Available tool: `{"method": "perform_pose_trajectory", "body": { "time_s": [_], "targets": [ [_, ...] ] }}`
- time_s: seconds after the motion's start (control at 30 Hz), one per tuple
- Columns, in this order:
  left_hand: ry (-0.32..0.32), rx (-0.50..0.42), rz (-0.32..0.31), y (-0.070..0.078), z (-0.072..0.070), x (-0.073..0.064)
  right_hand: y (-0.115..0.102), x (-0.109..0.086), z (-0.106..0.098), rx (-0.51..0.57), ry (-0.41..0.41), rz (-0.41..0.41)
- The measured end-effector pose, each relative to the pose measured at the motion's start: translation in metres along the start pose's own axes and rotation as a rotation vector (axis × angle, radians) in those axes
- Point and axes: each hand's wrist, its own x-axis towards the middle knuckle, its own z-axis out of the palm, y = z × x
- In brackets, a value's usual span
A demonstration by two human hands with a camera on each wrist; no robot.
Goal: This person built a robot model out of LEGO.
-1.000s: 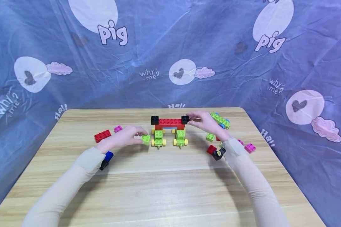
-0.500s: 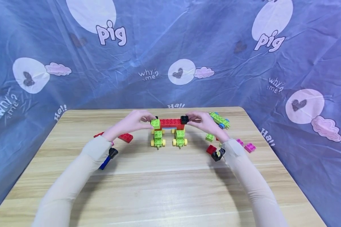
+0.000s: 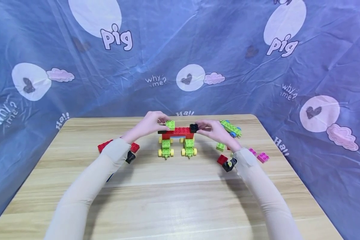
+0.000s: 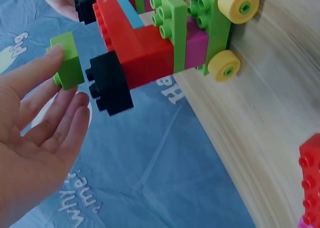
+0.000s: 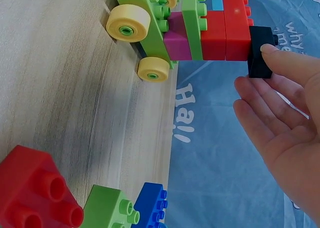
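Observation:
A building-block structure stands at the table's far middle, its red bricks (image 3: 183,131) bridging two lime-green wheeled bases (image 3: 189,152) with yellow wheels. My left hand (image 3: 151,124) pinches a lime-green brick (image 4: 70,60) between thumb and fingers. That brick hangs above the structure's left end, apart from the black brick (image 4: 110,83) there in the left wrist view. On the opposite end, my right hand (image 3: 215,130) grips a second black brick (image 5: 260,53) by thumb and fingers; it touches the red bricks. Purple bricks (image 5: 177,36) show lower in the structure.
Red bricks (image 3: 105,145) and a black piece (image 3: 130,157) lie left, partly behind my sleeve. To the right are a green wheeled base (image 3: 230,128) with blue wheels, a green brick (image 3: 220,146), a red brick (image 3: 222,159) and a pink brick (image 3: 263,157). Patterned blue cloth (image 3: 132,96) hangs behind.
My left hand has carried the lime-green brick up and to the right, from beside the structure's left base to above its top. The right hand stays at its black brick.

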Motion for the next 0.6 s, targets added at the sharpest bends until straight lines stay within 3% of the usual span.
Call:
{"method": "perform_pose_trajectory", "body": {
  "time_s": [0.17,0.6],
  "targets": [
    [-0.034,-0.008,-0.046,0.002,0.008,0.007,0.002,0.001,0.000,0.003,-0.004,-0.002],
    [-0.066,0.021,-0.050,-0.001,0.020,0.017,0.002,0.001,-0.002,0.000,-0.005,-0.015]
  ]
}}
